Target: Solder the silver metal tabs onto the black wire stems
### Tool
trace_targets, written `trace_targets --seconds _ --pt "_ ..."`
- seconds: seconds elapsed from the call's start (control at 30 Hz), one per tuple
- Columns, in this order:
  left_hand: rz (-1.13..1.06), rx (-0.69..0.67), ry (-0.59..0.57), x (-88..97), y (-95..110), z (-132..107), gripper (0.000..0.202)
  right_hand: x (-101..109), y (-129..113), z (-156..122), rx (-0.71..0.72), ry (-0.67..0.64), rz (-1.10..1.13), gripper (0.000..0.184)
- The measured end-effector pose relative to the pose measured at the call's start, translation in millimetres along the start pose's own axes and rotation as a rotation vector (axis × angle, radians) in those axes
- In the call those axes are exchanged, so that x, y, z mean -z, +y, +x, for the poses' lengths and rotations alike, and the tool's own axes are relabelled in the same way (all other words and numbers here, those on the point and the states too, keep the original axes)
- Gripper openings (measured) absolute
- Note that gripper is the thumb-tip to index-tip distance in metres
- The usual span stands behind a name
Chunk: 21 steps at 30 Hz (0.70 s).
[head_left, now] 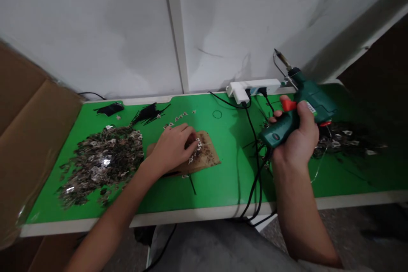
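My right hand (301, 134) is wrapped around the handle of a green soldering gun (315, 97), raised above the bench with its tip pointing up toward the wall. The gun has a red trigger, with my fingers near it. My left hand (175, 146) rests over a scorched piece of cardboard (208, 153), its fingers curled and closed at small silvery metal parts (198, 146). What exactly sits between those fingertips is partly hidden. Left of that hand lies a large heap of small metal parts (105, 161).
Bundles of short black wires (148, 114) and a row of loose parts (181, 116) lie at the back. A white power strip (255, 89) stands by the wall, with black cables (255, 136) crossing the green bench (219, 195). Cardboard (35, 136) borders the left; another pile (347, 140) lies right.
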<state>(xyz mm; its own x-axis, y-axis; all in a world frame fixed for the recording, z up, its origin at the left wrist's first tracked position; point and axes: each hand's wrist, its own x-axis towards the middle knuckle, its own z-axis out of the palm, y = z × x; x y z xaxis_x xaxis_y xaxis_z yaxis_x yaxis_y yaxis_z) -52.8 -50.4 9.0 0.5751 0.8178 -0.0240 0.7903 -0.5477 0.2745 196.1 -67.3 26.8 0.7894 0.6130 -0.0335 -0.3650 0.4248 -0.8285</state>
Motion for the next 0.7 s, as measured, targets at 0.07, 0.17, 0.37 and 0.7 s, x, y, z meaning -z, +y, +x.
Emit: trace_targets --seconds 0.07,0.17,0.37,0.7 --pt "0.048 -0.041 -0.026 0.3 1.4 5.0 0.017 -0.2 -0.3 0.0 0.000 -0.001 -0.004 0.011" --pt "0.091 -0.101 -0.086 -0.5 2.9 11.4 0.021 -0.5 -1.0 0.1 0.000 -0.003 -0.007 0.010" --pt "0.105 -0.096 -0.087 -3.2 1.1 18.6 0.022 -0.2 -1.8 0.0 -0.011 -0.012 -0.003 0.010" --pt "0.090 -0.142 -0.041 -5.5 1.3 32.8 0.027 0.5 -2.6 -0.4 -0.015 -0.009 0.007 0.012"
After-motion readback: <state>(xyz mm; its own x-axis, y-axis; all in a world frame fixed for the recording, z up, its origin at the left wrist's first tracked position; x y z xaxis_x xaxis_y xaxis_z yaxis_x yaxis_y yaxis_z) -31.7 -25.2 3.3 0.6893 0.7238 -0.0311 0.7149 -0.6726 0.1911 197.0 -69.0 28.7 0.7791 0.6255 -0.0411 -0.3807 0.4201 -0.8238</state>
